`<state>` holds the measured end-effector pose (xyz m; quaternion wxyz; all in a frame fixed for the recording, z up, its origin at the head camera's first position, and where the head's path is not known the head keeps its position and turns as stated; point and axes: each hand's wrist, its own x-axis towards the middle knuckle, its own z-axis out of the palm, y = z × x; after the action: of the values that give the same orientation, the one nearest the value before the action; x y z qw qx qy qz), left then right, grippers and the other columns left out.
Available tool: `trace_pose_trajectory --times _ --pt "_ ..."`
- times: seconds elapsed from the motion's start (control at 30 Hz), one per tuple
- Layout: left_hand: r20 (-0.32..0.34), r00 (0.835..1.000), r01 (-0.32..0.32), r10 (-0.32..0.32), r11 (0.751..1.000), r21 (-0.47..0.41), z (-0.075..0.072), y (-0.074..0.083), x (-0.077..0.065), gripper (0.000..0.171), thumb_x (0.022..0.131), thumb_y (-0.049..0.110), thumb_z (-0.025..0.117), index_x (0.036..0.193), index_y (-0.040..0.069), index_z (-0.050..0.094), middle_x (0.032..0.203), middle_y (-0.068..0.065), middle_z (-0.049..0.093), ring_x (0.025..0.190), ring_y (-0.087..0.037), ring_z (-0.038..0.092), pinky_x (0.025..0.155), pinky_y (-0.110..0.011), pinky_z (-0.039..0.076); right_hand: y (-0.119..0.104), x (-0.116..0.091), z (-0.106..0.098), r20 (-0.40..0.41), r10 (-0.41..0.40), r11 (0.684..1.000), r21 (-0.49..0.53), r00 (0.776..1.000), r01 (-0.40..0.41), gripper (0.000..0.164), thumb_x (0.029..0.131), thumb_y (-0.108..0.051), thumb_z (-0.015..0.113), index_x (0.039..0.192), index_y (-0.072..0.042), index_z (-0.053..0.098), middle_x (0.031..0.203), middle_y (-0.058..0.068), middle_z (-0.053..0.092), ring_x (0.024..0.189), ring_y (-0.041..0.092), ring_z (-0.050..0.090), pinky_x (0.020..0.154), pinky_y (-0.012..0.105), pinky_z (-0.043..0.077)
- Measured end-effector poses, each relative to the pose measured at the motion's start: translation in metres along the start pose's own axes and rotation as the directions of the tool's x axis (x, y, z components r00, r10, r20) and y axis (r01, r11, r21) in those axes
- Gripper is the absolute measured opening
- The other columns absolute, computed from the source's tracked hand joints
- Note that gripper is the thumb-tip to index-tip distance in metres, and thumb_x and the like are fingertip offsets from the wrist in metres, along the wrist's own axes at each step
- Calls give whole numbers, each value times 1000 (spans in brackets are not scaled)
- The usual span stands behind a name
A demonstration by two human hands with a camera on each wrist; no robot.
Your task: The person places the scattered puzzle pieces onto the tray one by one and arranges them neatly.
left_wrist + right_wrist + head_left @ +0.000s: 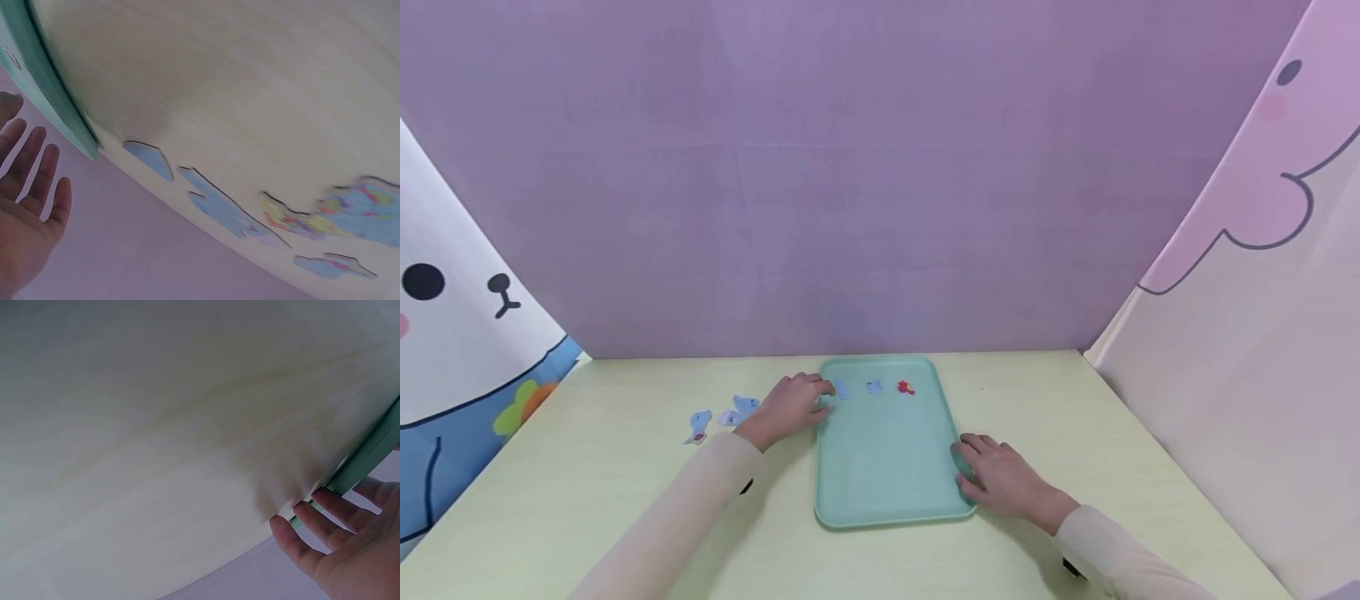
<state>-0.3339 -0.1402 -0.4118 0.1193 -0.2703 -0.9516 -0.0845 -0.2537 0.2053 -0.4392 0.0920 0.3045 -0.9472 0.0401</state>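
Pale tabletop bears a green tray. Against its right rim rests the right hand, fingers parted; pushing could skew it. Left of the tray lie cutouts. At its far-left rim, the left hand, fingers spread, could brush aside the blue piece inside, rowed with a second blue piece and a red piece.

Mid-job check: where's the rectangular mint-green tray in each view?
Head: rectangular mint-green tray at lower centre, seen whole apart from parts the hands cover.
Left wrist: only its edge, at upper left.
Right wrist: part of its edge, at the right.
Shared landmark: plain purple backdrop.
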Motion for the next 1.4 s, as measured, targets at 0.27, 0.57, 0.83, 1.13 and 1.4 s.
trace_pose_trajectory --times 0.27,0.57,0.83,1.13,1.4 --pt "-49 999 0 0 1000 5 -4 -18 -21 24 80 22 68 102 13 65 99 -2 65 90 -26 60 70 -46 48 -2 0 -2 3 -2 1000 10 1000 2 42 87 -29 55 120 -4 53 123 16 54 112 32 51 80 52 47" --pt "-70 997 27 -27 1000 7 -6 -34 -36 24 78 19 70 100 12 66 95 -3 66 84 -26 61 68 -44 48 -2 0 -3 9 11 1000 12 1000 -11 43 87 -30 56 121 -4 53 124 16 53 113 32 50 82 53 47" --pt "-72 995 65 -62 998 29 -5 -43 -46 26 75 16 71 100 11 65 94 -6 65 83 -29 60 66 -45 47 -1 0 -1 9 10 1000 15 1000 -10 43 87 -30 55 121 -4 53 124 16 53 113 32 50 81 53 47" --pt "-36 993 114 -112 991 65 -7 -47 -52 32 75 16 72 104 8 64 97 -10 65 85 -32 58 68 -48 48 0 1 0 13 10 1000 13 1000 -10 43 88 -30 55 122 -5 53 124 15 53 114 32 50 82 53 46" --pt "-39 991 132 -130 990 42 -4 -53 -54 29 76 18 71 103 9 64 97 -8 65 84 -31 58 67 -47 48 -1 0 0 23 17 1000 12 1000 -18 43 87 -31 55 122 -5 53 125 15 53 114 32 50 82 54 46"
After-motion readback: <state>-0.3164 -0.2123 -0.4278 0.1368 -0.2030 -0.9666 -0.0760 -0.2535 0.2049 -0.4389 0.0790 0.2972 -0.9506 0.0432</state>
